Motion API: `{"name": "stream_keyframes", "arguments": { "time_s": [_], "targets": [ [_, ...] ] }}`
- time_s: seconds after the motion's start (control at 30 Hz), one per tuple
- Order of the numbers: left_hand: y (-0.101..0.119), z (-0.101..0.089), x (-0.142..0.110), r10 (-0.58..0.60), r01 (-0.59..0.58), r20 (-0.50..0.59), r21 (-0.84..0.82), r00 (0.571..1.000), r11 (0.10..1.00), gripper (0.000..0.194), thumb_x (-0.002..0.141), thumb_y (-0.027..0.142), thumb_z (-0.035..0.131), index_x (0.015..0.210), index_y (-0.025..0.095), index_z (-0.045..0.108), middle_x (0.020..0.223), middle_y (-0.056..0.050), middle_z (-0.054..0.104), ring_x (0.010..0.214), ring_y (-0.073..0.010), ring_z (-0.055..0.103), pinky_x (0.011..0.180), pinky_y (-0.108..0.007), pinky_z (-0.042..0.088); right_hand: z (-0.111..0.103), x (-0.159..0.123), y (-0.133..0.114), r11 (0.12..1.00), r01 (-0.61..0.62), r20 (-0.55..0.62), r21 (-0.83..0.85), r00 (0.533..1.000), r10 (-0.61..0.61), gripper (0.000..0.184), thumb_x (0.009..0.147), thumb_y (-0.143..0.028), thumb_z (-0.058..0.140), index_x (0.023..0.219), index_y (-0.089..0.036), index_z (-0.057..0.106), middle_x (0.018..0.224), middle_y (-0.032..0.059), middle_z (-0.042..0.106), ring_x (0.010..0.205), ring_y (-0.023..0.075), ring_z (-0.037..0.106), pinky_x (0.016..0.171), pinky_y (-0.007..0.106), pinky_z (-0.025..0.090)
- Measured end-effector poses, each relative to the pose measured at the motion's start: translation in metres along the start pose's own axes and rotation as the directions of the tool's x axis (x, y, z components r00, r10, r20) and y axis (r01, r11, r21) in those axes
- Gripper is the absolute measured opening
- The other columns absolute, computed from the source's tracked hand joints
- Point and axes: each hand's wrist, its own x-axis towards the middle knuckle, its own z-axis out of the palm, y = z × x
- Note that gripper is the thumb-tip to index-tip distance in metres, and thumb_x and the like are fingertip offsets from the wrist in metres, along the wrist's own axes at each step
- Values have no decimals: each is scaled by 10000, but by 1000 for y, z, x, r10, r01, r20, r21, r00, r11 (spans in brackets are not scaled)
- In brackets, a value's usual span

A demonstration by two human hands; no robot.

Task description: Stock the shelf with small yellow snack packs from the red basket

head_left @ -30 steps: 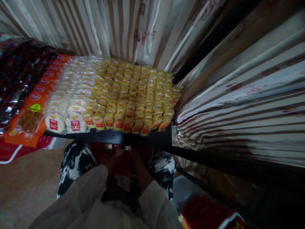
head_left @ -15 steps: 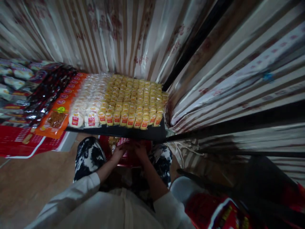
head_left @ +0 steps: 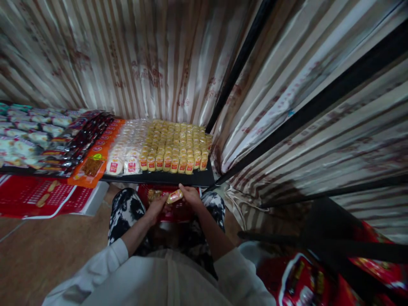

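Observation:
A small yellow wrapped snack cake (head_left: 175, 196) is held between my two hands, above a red basket (head_left: 181, 215) at my knees. My left hand (head_left: 157, 207) grips its left end. Fingers of my right hand (head_left: 190, 196) close on its right end. Inside the basket, left of the cake, lie some golden wrapped pieces (head_left: 154, 194). Just beyond, rows of similar yellow packaged cakes (head_left: 175, 146) stand on a black shelf (head_left: 204, 178). White round packaged cakes (head_left: 123, 148) stand beside them on the left.
An orange snack packet (head_left: 91, 163), dark shiny packets (head_left: 72, 155) and white packets (head_left: 28, 131) line the shelf leftward. Below is a red printed carton (head_left: 41, 197). Striped curtains (head_left: 153, 55) and black poles (head_left: 242, 63) enclose the shelf. Red bags (head_left: 302, 278) lie at the lower right.
My hands were low in the basket, with nothing clearly visible in them. Now they are raised a little, holding a wrapped yellow cake between them. The camera view has shifted slightly.

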Motion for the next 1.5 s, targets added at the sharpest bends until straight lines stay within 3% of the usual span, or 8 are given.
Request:
{"name": "stream_keyframes", "arguments": {
  "time_s": [0.2, 0.33, 0.5, 0.73, 0.9, 1.03, 1.27, 1.5],
  "targets": [
    [32, 2, -11, 192, -192, 81, -4, 978, 981, 282, 711, 375, 669, 801, 115, 605, 564, 3, 605, 445, -73, 528, 421, -163, 356, 0, -20, -5, 967, -56, -7, 247, 998, 59, 501, 828, -614, 388, 641, -176, 546, 386, -60, 425, 301, 63, 353, 327, 176, 283],
    [50, 11, -15, 171, -177, 126, 32, 977, 984, 208, 738, 245, 652, 883, 107, 594, 629, -14, 636, 451, -83, 558, 447, -182, 424, -9, -29, -14, 819, -93, -31, 566, 990, 135, 464, 768, -625, 490, 633, -184, 536, 422, -35, 485, 323, 73, 404, 321, 176, 300],
    [59, 42, -15, 164, -146, 96, -168, 982, 975, 173, 732, 74, 627, 889, 118, 568, 775, -40, 648, 655, -112, 638, 641, -229, 535, -17, -33, -26, 663, 164, -167, 731, 984, -59, 373, 731, -539, 576, 801, -174, 580, 674, 19, 643, 542, 102, 593, 499, 187, 462],
    [77, 85, 3, 300, -300, 39, -12, 953, 954, 157, 729, 86, 601, 869, 148, 568, 769, -2, 600, 644, -97, 587, 590, -221, 521, -27, -17, -21, 738, 472, -421, 482, 864, -277, 303, 785, -408, 489, 985, -193, 564, 865, 37, 681, 809, 166, 647, 737, 265, 512],
    [113, 94, 33, 497, -516, 147, 342, 855, 785, 204, 689, 211, 661, 877, 140, 629, 779, -22, 614, 679, -116, 565, 584, -188, 461, -53, -3, -27, 840, 484, -453, 243, 823, -343, 344, 840, -337, 419, 1126, -225, 575, 985, 29, 682, 930, 187, 627, 804, 294, 501],
    [146, 104, 54, 556, -610, 255, 413, 791, 677, 418, 698, 242, 645, 1103, 156, 590, 757, 7, 566, 576, -85, 501, 521, -181, 414, -66, 11, -38, 855, 507, -464, 112, 787, -406, 375, 832, -292, 437, 1183, -247, 562, 1088, 27, 651, 1044, 203, 578, 887, 324, 465],
    [195, 139, 87, 683, -753, 377, 520, 626, 403, 283, 731, 226, 609, 1004, 157, 629, 765, -4, 593, 683, -112, 527, 648, -206, 421, -91, 31, -71, 889, 457, -656, -5, 669, -348, 482, 854, -300, 395, 1315, -162, 412, 1238, 109, 547, 1138, 211, 511, 963, 346, 402],
    [232, 183, 114, 721, -710, 340, 641, 604, 292, 284, 753, 200, 588, 1035, 173, 597, 839, -15, 628, 692, -118, 550, 660, -222, 417, -108, 56, -88, 884, 464, -764, -49, 553, -333, 542, 810, -181, 351, 1349, -124, 343, 1407, 114, 369, 1324, 184, 290, 1090, 366, 234]
  ]
}}
